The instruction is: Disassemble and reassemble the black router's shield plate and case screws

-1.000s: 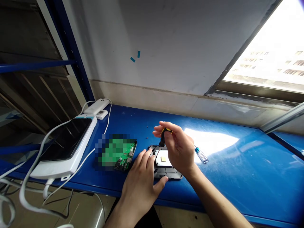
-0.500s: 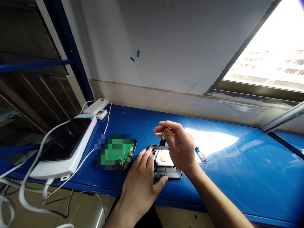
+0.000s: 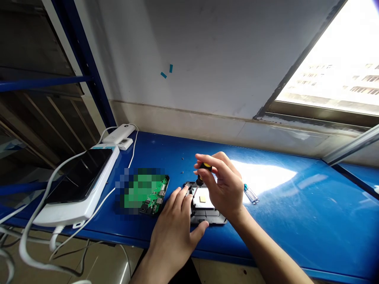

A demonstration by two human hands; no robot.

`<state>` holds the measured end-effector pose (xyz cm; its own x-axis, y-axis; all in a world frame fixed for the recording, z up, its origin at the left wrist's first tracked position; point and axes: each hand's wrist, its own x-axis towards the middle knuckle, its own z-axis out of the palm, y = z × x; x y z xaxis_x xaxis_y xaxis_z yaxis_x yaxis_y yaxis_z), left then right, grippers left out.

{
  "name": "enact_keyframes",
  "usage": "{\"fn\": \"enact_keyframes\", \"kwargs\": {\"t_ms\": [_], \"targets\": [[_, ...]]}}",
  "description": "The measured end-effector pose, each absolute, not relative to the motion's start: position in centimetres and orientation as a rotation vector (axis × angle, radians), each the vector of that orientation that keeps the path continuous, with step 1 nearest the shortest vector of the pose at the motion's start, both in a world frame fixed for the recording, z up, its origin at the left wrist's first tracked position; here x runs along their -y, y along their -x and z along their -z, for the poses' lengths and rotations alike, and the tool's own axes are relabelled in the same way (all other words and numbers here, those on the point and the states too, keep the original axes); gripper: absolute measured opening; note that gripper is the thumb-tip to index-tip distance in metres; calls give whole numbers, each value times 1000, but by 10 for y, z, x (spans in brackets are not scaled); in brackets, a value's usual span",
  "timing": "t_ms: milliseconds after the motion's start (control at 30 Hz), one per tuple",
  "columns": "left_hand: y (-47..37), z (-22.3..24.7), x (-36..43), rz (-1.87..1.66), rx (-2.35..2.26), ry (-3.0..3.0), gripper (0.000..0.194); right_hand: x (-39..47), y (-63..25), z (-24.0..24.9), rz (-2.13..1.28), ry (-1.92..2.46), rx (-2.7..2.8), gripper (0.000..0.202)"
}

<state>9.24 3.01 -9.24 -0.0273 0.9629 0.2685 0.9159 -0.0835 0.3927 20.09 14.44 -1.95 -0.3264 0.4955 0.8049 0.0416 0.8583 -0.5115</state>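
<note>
My right hand [image 3: 225, 185] is closed around a small black-and-yellow screwdriver [image 3: 200, 181], held tilted. Its thin shaft points down to the left inner side of a shallow black plastic casing [image 3: 209, 218]. Inside the casing lies a pale metal plate [image 3: 208, 202] with a yellowish square pad [image 3: 202, 199] on it. My left hand [image 3: 177, 215] grips the casing, fingers over its left side and thumb at its front edge; the fingers cover part of it. Whether the tip sits in a screw is too small to tell.
Left of the casing lies a green circuit board [image 3: 160, 195], partly pixelated. Two small screws [image 3: 182, 172] are behind it. A blue-tipped clear tool [image 3: 251, 193] lies right. Farther left, a black-screened white device [image 3: 66, 213] trails white cables [image 3: 25, 240]. A wall [image 3: 189, 110] stands behind.
My right hand has turned slightly, and the screwdriver handle has shifted a little left and down. My left hand still holds the casing in place. The view has moved slightly.
</note>
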Motion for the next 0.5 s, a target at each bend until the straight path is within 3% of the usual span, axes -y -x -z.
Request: {"fn": "enact_keyframes", "kwargs": {"t_ms": [333,500], "targets": [[-93,93,-32,-700,-2053,-2101,57,-142,-199,22,-617,406,1855,28],[-93,91,-33,-714,-2070,-2107,56,-144,-200,21,-442,384,1855,17]]}}
